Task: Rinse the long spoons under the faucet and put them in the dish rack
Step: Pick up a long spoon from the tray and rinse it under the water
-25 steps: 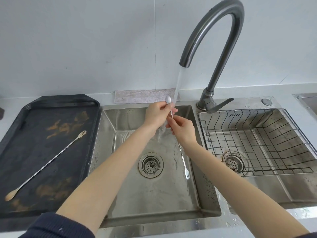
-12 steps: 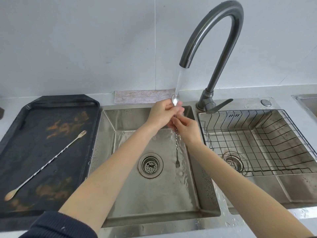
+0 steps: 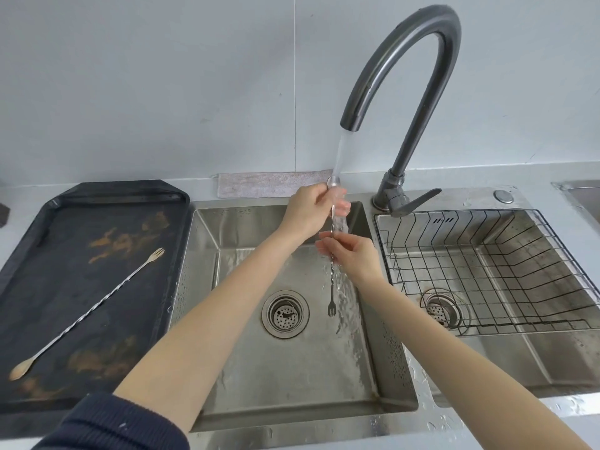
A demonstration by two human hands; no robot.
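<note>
A long twisted metal spoon hangs upright under the running faucet, bowl end up in the stream and forked end down over the left sink basin. My left hand grips it just below the bowl. My right hand pinches the shaft lower down, with water running over both. A second long spoon lies diagonally on the black tray at left, its bowl end toward me. The wire dish rack sits in the right basin with nothing in it.
A grey cloth lies along the wall behind the left basin. The faucet lever points right, over the rack's back edge. Drains show in both basins. Another sink edge is at the far right.
The spoon has swung from slanting toward me to hanging straight down in the stream. My right hand has slid down the shaft, apart from my left hand.
</note>
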